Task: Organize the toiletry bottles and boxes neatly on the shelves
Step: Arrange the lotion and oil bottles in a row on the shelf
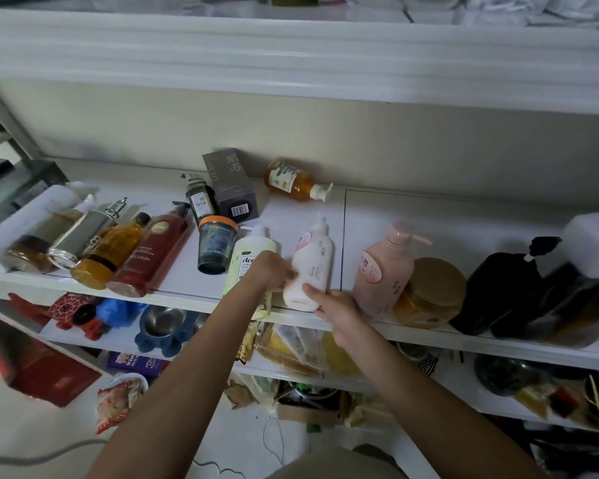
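White shelf [291, 209], a smooth, flat laminate board, holding the toiletries. The step in hand appears to be the righting or re-seating of one item, the cream bottle [313, 257], near the shelf's front edge at centre. Its base faces the viewer and its pump nozzle points to 12 o'clock. Whether it rests on the board or is slightly raised cannot be told.

Black containers [495, 292], at 3 o'clock of the cream bottle: opaque, bulky, glossy. Pink pump bottle [384, 271], just beside it at 3 o'clock: matte plastic, rounded shoulders, seemingly upright. Red bottle [153, 257], at 9 o'clock: translucent, slender, lying flat among other fallen bottles. Pale green bottle [249, 257], just beside the cream bottle at 9 o'clock: opaque plastic with a printed label. Dark box [230, 186], at 11 o'clock: rectangular card. Amber bottle [291, 181], at 12 o'clock: clear, on its side.

Right hand [336, 307], at the bottle's 5 o'clock: the thumb lies across the lower body, the fingers wrap beneath it. Left hand [270, 271], at 8 o'clock: bent fingers touch the flank, but a firm grip cannot be confirmed.

The next move probably calls for standing the smooth, top-heavy bottle upright in the gap between its neighbours without knocking them.
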A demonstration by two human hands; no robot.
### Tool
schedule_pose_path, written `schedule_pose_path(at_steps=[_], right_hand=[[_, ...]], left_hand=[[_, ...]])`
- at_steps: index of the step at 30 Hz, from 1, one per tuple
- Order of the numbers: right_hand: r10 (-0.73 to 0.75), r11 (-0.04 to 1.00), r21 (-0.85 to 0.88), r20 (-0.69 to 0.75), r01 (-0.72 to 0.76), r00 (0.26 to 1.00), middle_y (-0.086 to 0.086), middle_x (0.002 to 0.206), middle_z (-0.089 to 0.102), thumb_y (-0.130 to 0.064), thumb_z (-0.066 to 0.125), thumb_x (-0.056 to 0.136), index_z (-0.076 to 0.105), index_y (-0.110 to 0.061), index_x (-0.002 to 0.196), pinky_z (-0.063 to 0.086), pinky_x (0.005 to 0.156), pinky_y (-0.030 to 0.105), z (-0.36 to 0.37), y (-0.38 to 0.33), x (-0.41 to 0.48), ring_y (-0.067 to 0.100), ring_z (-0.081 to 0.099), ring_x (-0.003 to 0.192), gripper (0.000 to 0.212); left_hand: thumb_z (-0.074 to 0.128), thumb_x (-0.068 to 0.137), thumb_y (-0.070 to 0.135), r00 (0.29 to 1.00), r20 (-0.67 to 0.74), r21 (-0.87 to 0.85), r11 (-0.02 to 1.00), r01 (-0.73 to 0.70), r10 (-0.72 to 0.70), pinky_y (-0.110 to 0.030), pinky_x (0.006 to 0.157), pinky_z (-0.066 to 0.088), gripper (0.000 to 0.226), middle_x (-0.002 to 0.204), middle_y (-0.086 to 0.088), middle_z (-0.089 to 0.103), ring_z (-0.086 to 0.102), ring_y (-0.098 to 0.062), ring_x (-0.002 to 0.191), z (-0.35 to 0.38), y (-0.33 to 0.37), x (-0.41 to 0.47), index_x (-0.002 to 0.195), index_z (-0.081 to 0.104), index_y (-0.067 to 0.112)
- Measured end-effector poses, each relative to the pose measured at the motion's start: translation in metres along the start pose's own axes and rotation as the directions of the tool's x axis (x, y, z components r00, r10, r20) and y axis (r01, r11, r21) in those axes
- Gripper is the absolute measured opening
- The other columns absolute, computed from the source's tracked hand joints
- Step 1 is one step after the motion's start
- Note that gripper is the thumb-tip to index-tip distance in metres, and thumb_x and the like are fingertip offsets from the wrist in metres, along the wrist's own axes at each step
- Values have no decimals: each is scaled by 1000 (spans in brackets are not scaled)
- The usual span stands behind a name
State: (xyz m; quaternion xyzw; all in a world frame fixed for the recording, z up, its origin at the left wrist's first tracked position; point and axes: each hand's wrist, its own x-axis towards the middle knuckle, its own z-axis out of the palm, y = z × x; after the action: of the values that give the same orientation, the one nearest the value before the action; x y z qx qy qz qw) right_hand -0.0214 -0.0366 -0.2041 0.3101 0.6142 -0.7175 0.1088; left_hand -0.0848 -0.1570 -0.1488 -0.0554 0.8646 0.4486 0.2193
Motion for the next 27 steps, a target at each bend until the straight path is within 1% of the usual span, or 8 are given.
schedule_pose_path(at_steps=[3,7,11,13,15,18,22,27], right_hand=[[15,999,32,23,-16,1000,9,106,69,-23,79,73,65,-9,92,49,98,37,-3,2,4,24,65,101,28],[24,996,83,66,-30,998,8,108,67,-15,77,75,63,-7,92,46,99,33,-7,1,1,23,62,104,23],[10,993,113,72,-18,997,6,103,67,-11,75,76,63,-8,89,46,98,32,-7,4,2,21,61,103,18],[-23,997,77,56,18,998,4,100,69,-11,76,76,66,-11,89,48,95,33,-7,8,2,22,63,104,17],[-70,998,10,29,69,997,1,97,69,-10,74,77,67,-11,97,51,82,26,-7,10,-3,17,63,96,21],[-154,988,8,59,153,986,-1,96,67,-2,70,79,63,-7,107,46,62,14,-11,15,-11,8,61,83,30],[-249,968,1,110,250,962,4,106,67,7,68,77,60,-11,109,50,68,15,-16,23,-15,10,63,91,38],[-368,925,-61,100,375,925,7,113,65,14,63,77,55,-6,121,53,73,16,-17,22,-14,9,63,96,50]], left_hand=[[66,84,6,1000,23,28,1000,-6,5,-38,85,56,17,110,-23,65,60,-25,85,2,-2,3,100,62,-1],[67,84,4,994,107,58,998,-4,-2,-29,76,53,14,84,-11,59,57,-22,77,0,1,8,80,55,9],[66,83,-1,989,145,62,998,15,-24,-34,85,53,23,73,-3,59,57,-17,71,-3,2,10,74,51,13],[71,80,0,983,178,85,996,22,-37,-37,92,53,20,77,-7,70,64,-24,82,-5,2,12,77,53,10],[75,77,2,975,218,110,994,16,-40,-41,97,50,22,105,-19,68,64,-33,103,-9,4,12,91,59,-2],[77,74,1,962,272,111,994,5,-35,-31,91,53,41,116,-17,65,63,-28,107,-11,3,10,112,61,-6],[77,72,-4,941,339,85,995,-48,16,-31,87,54,41,114,-10,64,60,-24,108,-8,1,2,107,59,4],[85,60,3,959,250,115,980,-165,132,-44,97,47,80,118,-7,55,50,-27,113,2,-9,7,124,38,11]])
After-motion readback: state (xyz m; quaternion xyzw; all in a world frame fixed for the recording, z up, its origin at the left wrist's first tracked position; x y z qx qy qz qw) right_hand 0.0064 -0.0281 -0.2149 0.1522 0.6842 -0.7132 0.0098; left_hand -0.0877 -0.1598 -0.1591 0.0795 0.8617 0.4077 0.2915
